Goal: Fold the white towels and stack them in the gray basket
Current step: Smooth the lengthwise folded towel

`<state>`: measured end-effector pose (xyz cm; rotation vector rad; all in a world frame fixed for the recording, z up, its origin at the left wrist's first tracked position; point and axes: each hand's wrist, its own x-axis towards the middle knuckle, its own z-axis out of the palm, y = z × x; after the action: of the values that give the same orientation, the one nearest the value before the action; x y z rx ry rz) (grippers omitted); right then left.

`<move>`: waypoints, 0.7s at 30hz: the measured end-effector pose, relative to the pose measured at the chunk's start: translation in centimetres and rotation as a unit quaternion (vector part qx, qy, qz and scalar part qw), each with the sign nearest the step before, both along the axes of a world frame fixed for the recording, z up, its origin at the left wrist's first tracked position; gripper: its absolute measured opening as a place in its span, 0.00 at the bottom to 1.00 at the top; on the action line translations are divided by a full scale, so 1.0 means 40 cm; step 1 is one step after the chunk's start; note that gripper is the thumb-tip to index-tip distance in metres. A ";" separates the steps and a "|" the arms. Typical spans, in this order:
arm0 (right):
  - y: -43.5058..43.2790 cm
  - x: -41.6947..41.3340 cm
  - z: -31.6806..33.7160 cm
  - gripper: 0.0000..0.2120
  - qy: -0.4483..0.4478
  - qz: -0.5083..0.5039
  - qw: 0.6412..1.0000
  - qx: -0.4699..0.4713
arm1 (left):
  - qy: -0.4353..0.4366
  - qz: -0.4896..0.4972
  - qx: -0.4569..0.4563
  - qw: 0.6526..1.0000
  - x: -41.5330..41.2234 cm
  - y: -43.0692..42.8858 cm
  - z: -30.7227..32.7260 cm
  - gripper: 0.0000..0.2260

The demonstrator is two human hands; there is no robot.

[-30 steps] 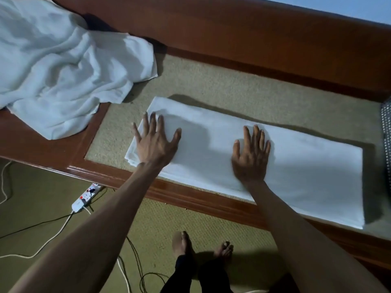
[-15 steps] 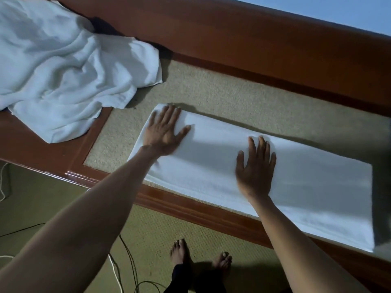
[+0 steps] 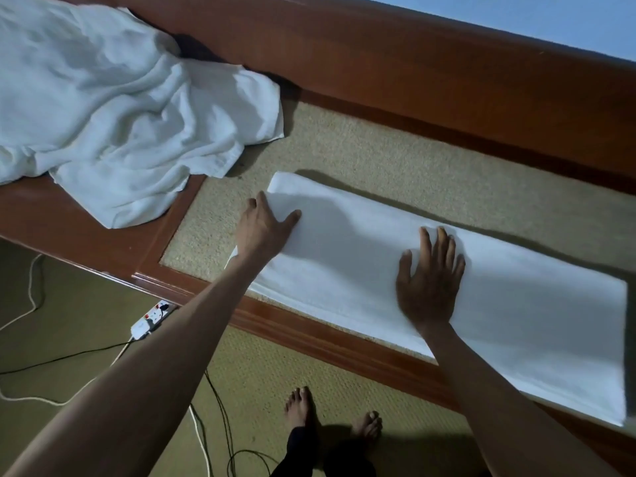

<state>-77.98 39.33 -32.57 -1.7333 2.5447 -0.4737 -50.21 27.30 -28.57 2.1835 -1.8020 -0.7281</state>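
A white towel, folded into a long flat strip, lies on the beige padded top of a wooden bench. My left hand is at the strip's left end. Its thumb lies on top of the cloth and its fingers curl round the edge, out of sight. My right hand presses flat on the middle of the strip with its fingers spread. A crumpled heap of white towels sits at the bench's far left.
The bench has a red-brown wooden frame and a high wooden back rail. On the floor in front lie a white power strip, several cables and my bare feet.
My left hand slid from flat on the towel to its left end and now grips the edge. My right hand stays flat on the middle.
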 end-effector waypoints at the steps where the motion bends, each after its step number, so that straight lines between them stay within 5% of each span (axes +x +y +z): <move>1: 0.001 0.000 -0.001 0.25 0.003 0.001 1.000 0.003 | 0.017 0.016 0.031 0.999 0.007 -0.006 0.008 0.33; 14: 0.077 -0.099 0.028 0.34 -0.017 0.127 0.982 0.136 | 0.225 0.078 0.114 0.964 -0.104 0.029 0.276 0.34; 21: 0.255 -0.365 0.054 0.34 -0.011 0.129 0.980 0.150 | 0.142 -0.048 -0.015 0.989 -0.436 0.174 0.374 0.37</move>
<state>-92.58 49.52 -30.42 -1.8854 2.1894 -0.0897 -67.67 34.26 -13.60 1.8735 -1.7665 -0.9711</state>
